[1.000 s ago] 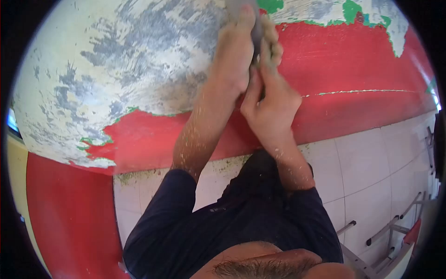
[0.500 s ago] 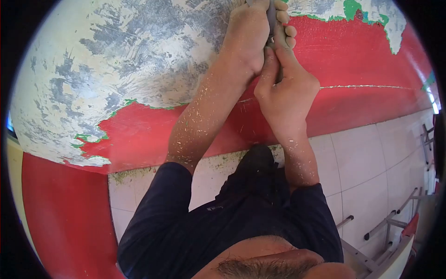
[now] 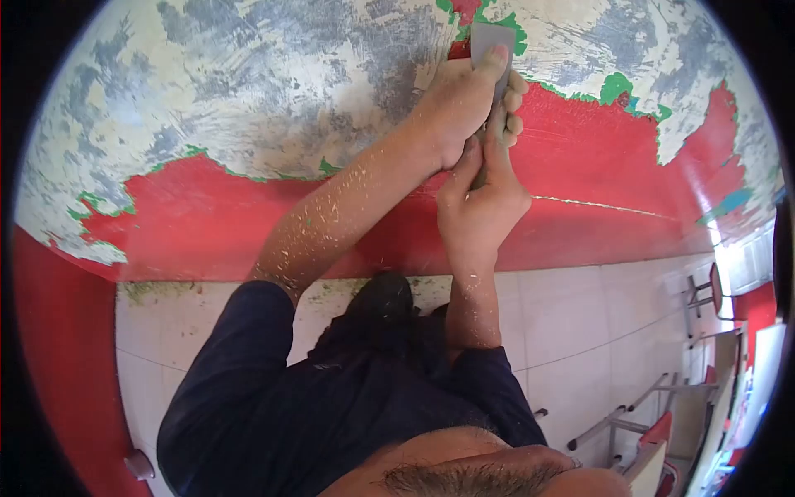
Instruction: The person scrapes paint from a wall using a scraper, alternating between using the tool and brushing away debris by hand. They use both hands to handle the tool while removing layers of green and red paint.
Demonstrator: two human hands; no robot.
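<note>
A flat grey scraper (image 3: pixel 490 37) points up against the wall, its blade beside a patch of green and red paint. My left hand (image 3: pixel 460 98) is closed round it, with the thumb lying along the blade and the fingertips curling out on the right. Just below, my right hand (image 3: pixel 487 203) pinches the lower end between thumb and fingers. Most of the handle is hidden by both hands. Around the scraper, the wall (image 3: pixel 290 91) is bared to mottled white and grey, with ragged green edges where the red paint (image 3: pixel 596 149) begins.
Pale floor tiles (image 3: pixel 571 306) run along the wall's foot, with green and pale flakes (image 3: pixel 157 290) scattered there. Metal-legged chairs or desks (image 3: pixel 629 418) stand at the lower right. Paint chips stick to both forearms. A thin pale crack (image 3: pixel 596 204) crosses the red paint.
The view has shifted, showing more wall above the hands. The scraper's blade and my left thumb now show fully. Both hands keep their hold on the scraper.
</note>
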